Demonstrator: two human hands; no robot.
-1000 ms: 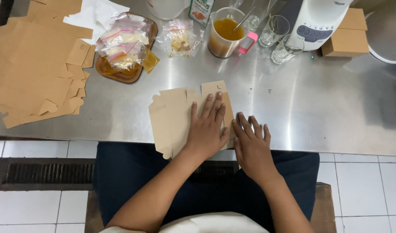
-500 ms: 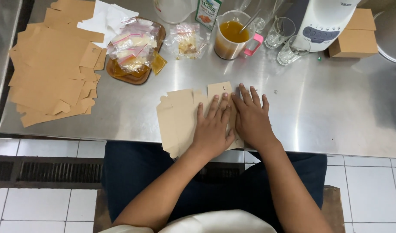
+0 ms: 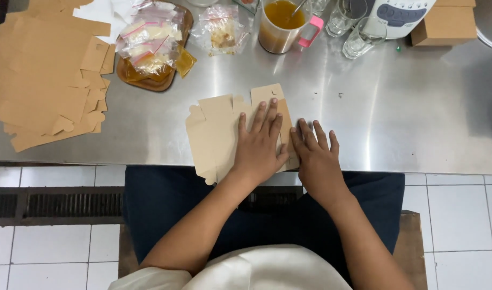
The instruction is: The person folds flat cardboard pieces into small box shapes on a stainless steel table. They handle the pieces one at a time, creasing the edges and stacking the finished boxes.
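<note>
The left hand [image 3: 259,144] is laid flat, fingers spread, on the flat cardboard box blank [image 3: 216,134]; the right hand [image 3: 317,156] is pressed open at its right edge. Nothing is gripped. Creasing is judged under way on the worktop [image 3: 407,118] (near edge); a firm fold is called for next.

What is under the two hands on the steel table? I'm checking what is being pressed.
A flat brown cardboard box blank lies under the left hand and right hand. Its right part is covered by them.

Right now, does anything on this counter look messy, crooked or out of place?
Mostly tidy. The flat cardboard blank under the left hand and right hand overhangs the steel counter edge slightly, and the stack of blanks at far left is fanned unevenly.
</note>
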